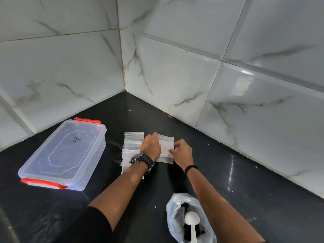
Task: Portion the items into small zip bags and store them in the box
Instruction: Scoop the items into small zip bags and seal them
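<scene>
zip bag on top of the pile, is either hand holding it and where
Yes: the right hand pinches the top zip bag at its right edge; the left hand rests on it.

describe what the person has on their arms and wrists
Left hand: a chunky black wristwatch with a dark dial and link-style band; a black sleeve ends around the elbow. Right hand: a thin black band at the wrist. Both forearms are bare.

box (63, 153): 1 | spoon (192, 225): 1 | plastic bag (177, 207): 1 | zip bags (133, 137): several, exact count unclear | hands (151, 144): 2
</scene>
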